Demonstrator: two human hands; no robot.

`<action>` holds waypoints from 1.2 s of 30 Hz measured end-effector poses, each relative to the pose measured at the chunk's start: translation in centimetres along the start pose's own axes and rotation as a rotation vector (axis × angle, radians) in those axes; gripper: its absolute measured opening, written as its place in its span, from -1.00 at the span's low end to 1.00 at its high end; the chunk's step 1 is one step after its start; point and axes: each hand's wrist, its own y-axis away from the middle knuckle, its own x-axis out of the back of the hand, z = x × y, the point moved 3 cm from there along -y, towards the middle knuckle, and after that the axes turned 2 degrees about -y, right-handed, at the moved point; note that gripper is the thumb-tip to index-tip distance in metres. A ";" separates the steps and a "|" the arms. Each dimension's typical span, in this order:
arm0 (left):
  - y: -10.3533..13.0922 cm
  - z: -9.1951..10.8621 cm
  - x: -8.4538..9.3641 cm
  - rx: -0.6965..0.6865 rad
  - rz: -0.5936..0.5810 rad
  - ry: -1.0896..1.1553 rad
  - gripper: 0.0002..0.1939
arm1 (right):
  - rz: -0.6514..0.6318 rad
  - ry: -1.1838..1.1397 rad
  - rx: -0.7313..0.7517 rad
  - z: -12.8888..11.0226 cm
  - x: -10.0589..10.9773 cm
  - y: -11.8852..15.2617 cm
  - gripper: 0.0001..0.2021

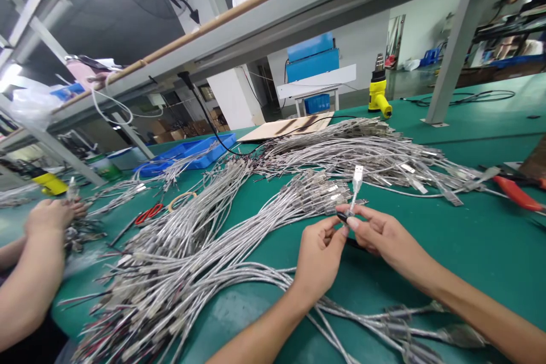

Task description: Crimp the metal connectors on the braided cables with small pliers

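Two hands, left [319, 253] and right [381, 233], pinch a USB cable [354, 201] right of centre. I judge they're working at its black piece [342, 216]; the next move needs steady fingertips.

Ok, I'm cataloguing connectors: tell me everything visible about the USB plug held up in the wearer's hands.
The USB plug has a flat, metal-looking shell with two small dark openings on its visible face. It stands nearly upright, tip upward, leaning slightly right, above the green tabletop. A pale silvery cable runs from its base down to the left hand and right hand, which appear clear of the shell.
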 end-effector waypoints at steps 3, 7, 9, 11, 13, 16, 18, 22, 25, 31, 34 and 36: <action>0.0 0.4 0.1 -0.020 -0.025 0.054 -0.71 | -0.026 0.087 0.065 -0.4 -0.5 0.4 -0.54; 0.2 0.9 0.1 -0.019 -0.054 0.078 -0.70 | -0.010 0.275 0.123 -0.5 -0.2 0.6 -0.64; 0.3 0.8 0.0 0.012 -0.068 0.063 -0.68 | 0.039 0.323 0.167 -0.6 0.3 0.5 -0.68; 0.4 0.4 -0.1 0.062 -0.067 0.030 -0.65 | 0.092 0.359 0.209 -0.6 0.7 0.2 -0.65; 0.4 0.1 -0.2 0.098 -0.043 -0.020 -0.65 | 0.121 0.366 0.201 -0.7 0.9 0.0 -0.59; 0.4 0.1 0.0 0.067 0.032 -0.062 -0.70 | 0.064 0.271 0.114 -0.5 0.4 0.1 -0.58; 0.3 0.4 0.1 0.007 0.057 -0.037 -0.73 | -0.003 0.223 0.071 -0.3 -0.1 0.3 -0.56; 0.2 1.1 0.3 -0.053 0.054 0.016 -0.75 | -0.027 0.278 0.093 0.2 -0.7 0.8 -0.52; 0.3 1.3 0.3 -0.044 0.045 0.022 -0.75 | 0.026 0.357 0.130 0.2 -0.4 0.8 -0.55; 0.6 0.5 0.1 0.054 0.074 -0.091 -0.72 | 0.162 0.423 0.269 -1.5 0.3 0.1 -0.63; 0.5 0.4 0.1 0.051 0.097 -0.124 -0.73 | 0.150 0.326 0.189 -1.3 0.2 0.0 -0.57; 0.4 0.6 0.1 0.010 0.107 -0.124 -0.75 | 0.064 0.229 0.127 -0.7 -0.3 0.2 -0.57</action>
